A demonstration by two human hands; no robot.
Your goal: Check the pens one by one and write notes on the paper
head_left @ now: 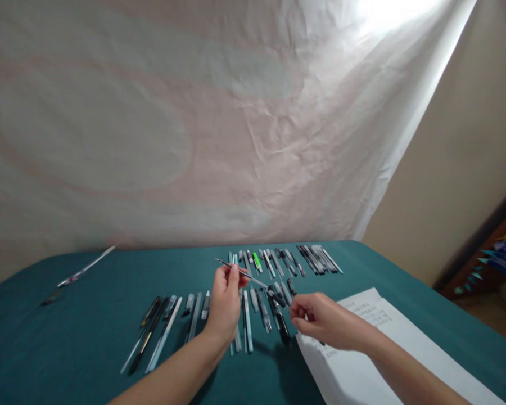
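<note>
My left hand (224, 298) is raised over the middle of the table, its thumb and fingers pinched on a thin pen refill (255, 280). The refill slants down to the right, toward a dark-tipped pen barrel (277, 296). That barrel reaches to the curled fingertips of my right hand (314, 316), which are closed on its near end. Whether refill and barrel touch is too blurred to tell. Beneath my hands lie rows of pens and pen parts, among them a black pen (283, 329) and a pale blue refill (247, 323).
A stack of written paper (349, 371) lies under my right forearm. Farther back are a green highlighter (257, 262) and a group of dark pens (316, 260). At left rests a long brush-like item (86, 270). A pale cloth (172, 140) hangs behind the green table (67, 349).
</note>
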